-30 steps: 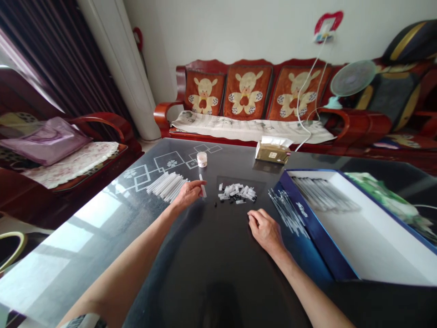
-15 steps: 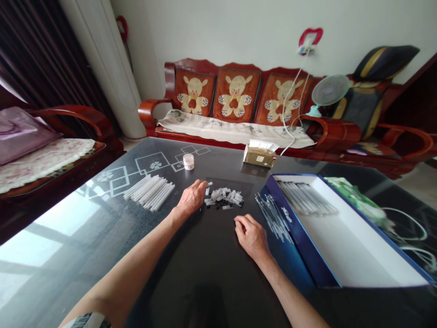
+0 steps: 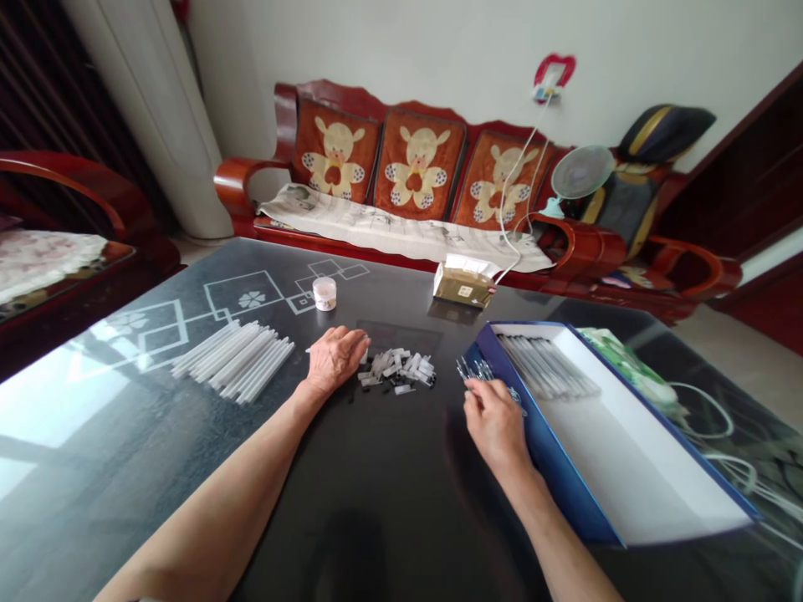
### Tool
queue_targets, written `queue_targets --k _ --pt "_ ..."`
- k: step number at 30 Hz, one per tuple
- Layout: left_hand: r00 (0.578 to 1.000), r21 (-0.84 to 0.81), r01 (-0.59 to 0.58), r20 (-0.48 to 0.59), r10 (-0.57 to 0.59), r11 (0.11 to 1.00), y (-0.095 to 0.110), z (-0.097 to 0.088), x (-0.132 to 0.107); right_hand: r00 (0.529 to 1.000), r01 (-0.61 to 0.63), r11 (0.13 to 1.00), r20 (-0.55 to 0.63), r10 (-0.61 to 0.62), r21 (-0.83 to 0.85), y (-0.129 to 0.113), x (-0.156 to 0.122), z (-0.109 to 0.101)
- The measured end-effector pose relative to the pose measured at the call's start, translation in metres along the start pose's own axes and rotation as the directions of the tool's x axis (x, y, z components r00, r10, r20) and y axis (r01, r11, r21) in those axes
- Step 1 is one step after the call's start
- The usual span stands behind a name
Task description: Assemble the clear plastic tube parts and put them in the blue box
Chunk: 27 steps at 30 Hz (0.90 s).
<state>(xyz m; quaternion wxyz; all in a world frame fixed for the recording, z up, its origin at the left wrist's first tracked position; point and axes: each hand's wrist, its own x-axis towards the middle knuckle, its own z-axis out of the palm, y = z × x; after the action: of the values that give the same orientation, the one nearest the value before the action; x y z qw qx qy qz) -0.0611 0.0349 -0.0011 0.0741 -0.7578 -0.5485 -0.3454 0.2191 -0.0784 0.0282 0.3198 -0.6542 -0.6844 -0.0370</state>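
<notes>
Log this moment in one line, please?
left hand: beside small white plastic pieces | right hand: at thin silvery rods beside blue cardboard box

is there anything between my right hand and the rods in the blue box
Yes, the blue box's left wall stands between your right hand and the rods inside. Other rods lie outside, right by that hand.

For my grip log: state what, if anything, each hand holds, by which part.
Left hand: a pale tip shows beside it, but any hold is hidden. Right hand: at the thin rods; whether it grips one cannot be told.
</notes>
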Motion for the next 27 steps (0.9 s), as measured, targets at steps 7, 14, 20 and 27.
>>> queue_targets --k 7,14,20,27 --pt "1.000 -0.011 -0.019 0.007 0.019 1.000 0.002 0.000 0.001 0.928 -0.101 0.849 0.259 0.268 -0.519 0.017 0.026 -0.003" --pt "0.998 -0.079 -0.063 0.020 0.065 0.995 0.006 -0.004 0.001 0.971 -0.158 0.942 0.129 0.204 -0.297 0.021 0.039 -0.006" --pt "0.985 -0.116 -0.168 0.030 0.172 0.979 0.011 -0.009 0.002 0.907 -0.413 0.458 0.313 0.280 0.787 -0.020 0.068 0.019" --pt "0.976 -0.190 -0.210 0.020 0.217 0.959 0.006 -0.003 0.004 0.848 -0.391 -0.287 0.463 0.258 0.875 -0.070 0.077 0.076"
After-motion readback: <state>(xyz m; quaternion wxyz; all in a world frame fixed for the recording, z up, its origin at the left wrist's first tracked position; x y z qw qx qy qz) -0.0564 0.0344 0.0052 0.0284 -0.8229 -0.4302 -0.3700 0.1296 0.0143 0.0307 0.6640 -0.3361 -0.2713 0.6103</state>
